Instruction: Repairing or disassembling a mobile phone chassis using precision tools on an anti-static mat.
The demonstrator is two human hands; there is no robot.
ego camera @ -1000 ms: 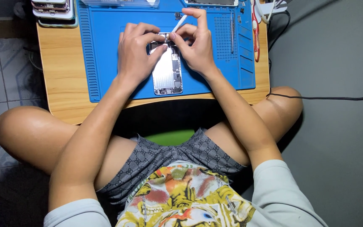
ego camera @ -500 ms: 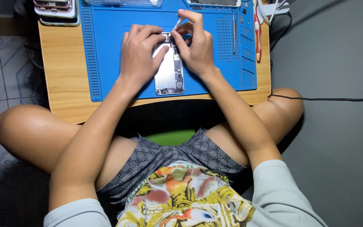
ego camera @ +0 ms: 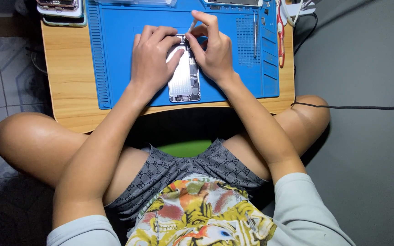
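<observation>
Item: opened phone (ego camera: 184, 77) on blue mat (ego camera: 115, 54), worktop (ego camera: 69, 91). Left hand (ego camera: 153, 57) flat, steadying it. Right hand (ego camera: 210, 50) pinching thin white tool (ego camera: 191, 25) at top end. Step: probing internals; likely needs fine, steady pressure.

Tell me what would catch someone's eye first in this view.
The bright blue work mat on the small wooden table stands out. At its middle lies an opened phone, with the left hand resting on it and the right hand pinching a thin pale tool at its top end.
</observation>
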